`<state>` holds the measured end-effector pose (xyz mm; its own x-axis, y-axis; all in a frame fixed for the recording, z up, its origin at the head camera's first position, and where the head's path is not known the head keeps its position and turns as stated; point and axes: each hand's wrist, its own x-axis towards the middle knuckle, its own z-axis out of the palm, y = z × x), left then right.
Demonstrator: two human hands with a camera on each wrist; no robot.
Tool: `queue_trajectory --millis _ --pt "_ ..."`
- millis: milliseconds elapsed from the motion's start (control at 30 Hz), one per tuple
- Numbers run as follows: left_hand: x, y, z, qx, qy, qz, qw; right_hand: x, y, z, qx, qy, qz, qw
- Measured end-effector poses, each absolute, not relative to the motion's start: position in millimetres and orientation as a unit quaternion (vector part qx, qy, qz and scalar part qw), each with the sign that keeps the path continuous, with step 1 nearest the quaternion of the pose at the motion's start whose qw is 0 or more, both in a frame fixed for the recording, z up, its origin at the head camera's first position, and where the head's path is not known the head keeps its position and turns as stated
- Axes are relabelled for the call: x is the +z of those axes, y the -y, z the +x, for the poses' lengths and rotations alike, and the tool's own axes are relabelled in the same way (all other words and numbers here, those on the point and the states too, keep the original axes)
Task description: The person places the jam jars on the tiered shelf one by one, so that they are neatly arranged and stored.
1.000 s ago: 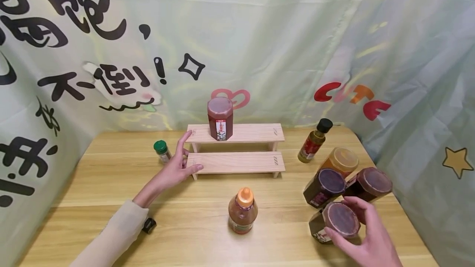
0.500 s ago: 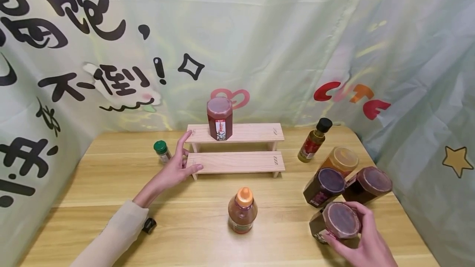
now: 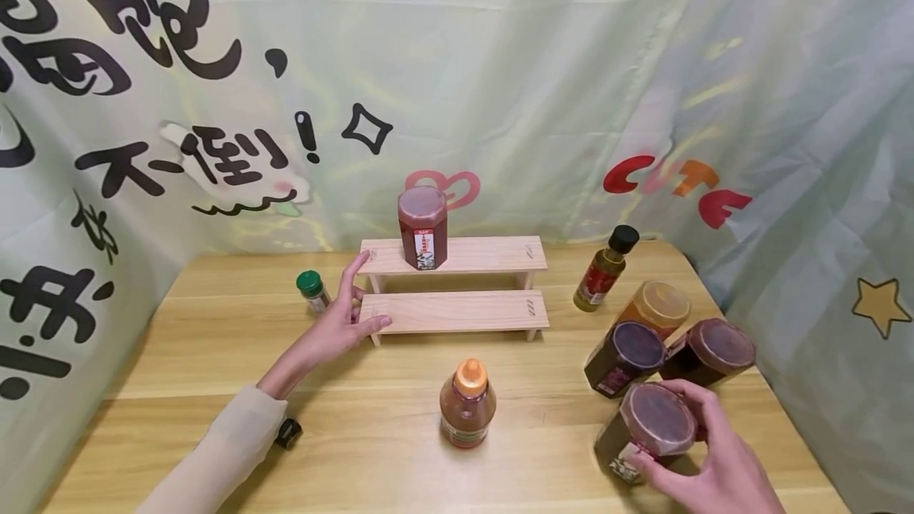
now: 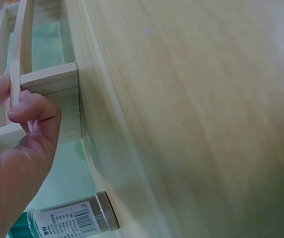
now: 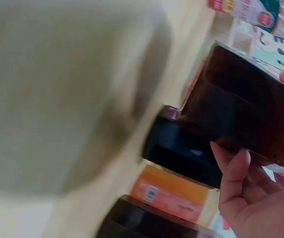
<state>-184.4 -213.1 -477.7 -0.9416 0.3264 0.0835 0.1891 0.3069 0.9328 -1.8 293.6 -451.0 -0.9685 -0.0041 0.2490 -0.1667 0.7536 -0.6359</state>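
Note:
My left hand [image 3: 334, 330] holds the left end of a two-tier wooden shelf [image 3: 457, 311], thumb on the lower board. In the left wrist view the fingers [image 4: 37, 111] curl around a board's edge. At the front right, my right hand [image 3: 721, 458] grips a dark jar [image 3: 660, 417] with a translucent lid, thumb against its label. The right wrist view has this dark brown jar [image 5: 241, 99] held between thumb and fingers; its far side is hidden. A reddish-brown jar [image 3: 424, 230] with a white label stands on the upper tier.
Beside the gripped jar stand a purple-dark jar [image 3: 625, 359], an amber jar [image 3: 654, 310] and another dark jar [image 3: 708, 353]. A black-capped bottle [image 3: 600, 272] is behind them. An orange-capped sauce bottle [image 3: 467, 407] stands before the shelf; a green-capped shaker [image 3: 312, 290] is left of it.
The dark jar in my right hand has tilted and appears slightly raised, showing more of its label. My left hand and the shelf have stayed put.

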Motion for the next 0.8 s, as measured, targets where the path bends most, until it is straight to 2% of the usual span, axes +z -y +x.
queue_trajectory --millis 300,567,800 --pt "-478 214 -184 0.563 -0.809 0.160 0.054 -421 -288 -11 0.356 0.926 0.070 0.101" --pt "-477 213 -183 0.569 -0.805 0.158 0.062 -387 -275 -22 0.398 0.898 0.124 0.141" --pt "-476 214 -184 0.560 -0.810 0.162 0.055 -358 -258 -48 0.415 0.881 0.160 0.161"
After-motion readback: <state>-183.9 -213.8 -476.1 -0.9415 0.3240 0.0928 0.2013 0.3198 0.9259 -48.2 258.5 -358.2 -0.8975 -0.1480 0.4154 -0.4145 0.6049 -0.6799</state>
